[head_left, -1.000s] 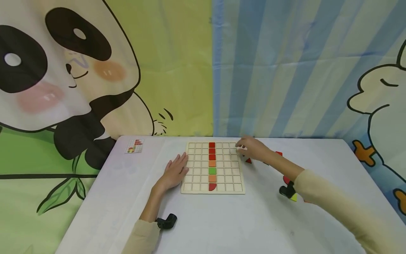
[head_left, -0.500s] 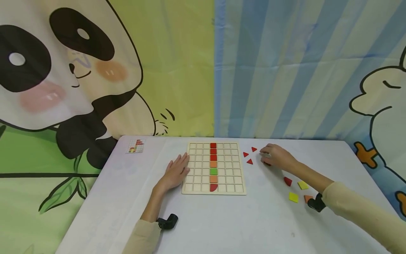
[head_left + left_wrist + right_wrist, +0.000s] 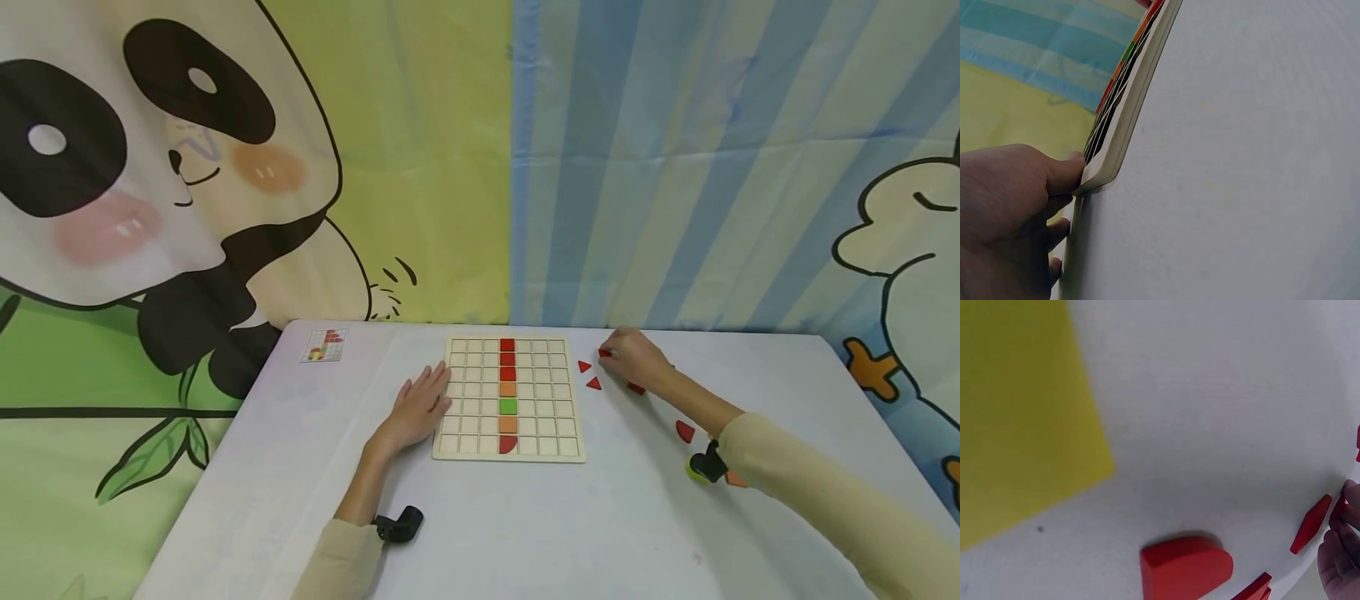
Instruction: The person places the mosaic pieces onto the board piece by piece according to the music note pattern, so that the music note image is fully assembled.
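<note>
A wooden grid board [image 3: 471,417] lies on the table, one column of its cells filled with red, orange and green tiles. My left hand [image 3: 414,408] rests against the board's left edge with its fingers extended. In the left wrist view the thumb of the left hand [image 3: 1016,194] touches the board's corner [image 3: 1107,169]. Right of the board, my right hand [image 3: 637,358] pinches a red triangle tile [image 3: 603,353] at the table. The right wrist view catches only the fingertips of the right hand [image 3: 1341,550] around that red piece [image 3: 1337,507].
Two red triangles, one of them a red triangle [image 3: 593,383], lie between board and right hand. Nearer me are a red rounded tile [image 3: 684,431], an orange tile [image 3: 735,479] and a yellow tile [image 3: 696,472] partly under the wrist camera. A pattern card [image 3: 324,345] lies back left.
My right hand went from the board's upper right corner out to the right, then came back slightly left onto a red triangle. The left hand stays at the board's edge.
</note>
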Tool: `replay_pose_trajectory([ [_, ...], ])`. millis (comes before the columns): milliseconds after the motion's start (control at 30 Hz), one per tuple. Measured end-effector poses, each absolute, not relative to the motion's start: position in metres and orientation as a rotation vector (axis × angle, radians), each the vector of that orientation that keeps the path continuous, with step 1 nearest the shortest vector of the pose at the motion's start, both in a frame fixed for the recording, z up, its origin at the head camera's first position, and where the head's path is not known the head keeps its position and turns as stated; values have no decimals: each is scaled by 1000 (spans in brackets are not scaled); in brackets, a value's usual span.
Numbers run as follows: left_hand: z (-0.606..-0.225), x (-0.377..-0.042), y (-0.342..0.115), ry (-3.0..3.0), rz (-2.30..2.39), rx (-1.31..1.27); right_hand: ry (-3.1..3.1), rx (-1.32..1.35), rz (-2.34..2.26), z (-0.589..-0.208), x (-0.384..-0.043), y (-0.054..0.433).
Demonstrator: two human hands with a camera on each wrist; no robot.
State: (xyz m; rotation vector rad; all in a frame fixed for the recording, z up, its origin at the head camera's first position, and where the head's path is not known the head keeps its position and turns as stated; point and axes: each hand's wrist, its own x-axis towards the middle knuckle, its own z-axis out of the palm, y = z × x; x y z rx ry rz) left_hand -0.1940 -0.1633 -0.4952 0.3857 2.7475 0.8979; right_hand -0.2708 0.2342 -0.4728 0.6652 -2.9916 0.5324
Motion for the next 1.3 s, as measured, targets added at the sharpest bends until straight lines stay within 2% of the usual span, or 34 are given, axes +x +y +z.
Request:
replay_pose_trajectory([
  [400,-494,-194,-163,2754,898,378,-3010,664,606,-476,-276,237],
  [667,-495,-194,-164,2749,895,366,-3006,548,694,-473,-276,231],
  [800,-493,-194,-164,2752,887,374,-2961,546,848,-465,-278,217],
  [967,-491,-195,-163,2751,895,372,-2898,694,968,-459,-283,189],
  [1133,-492,-195,-163,2754,890,374,-2904,827,969,-463,-295,158],
  [1300,-495,-194,-162,2752,891,386,-2991,816,978,-470,-308,136],
])
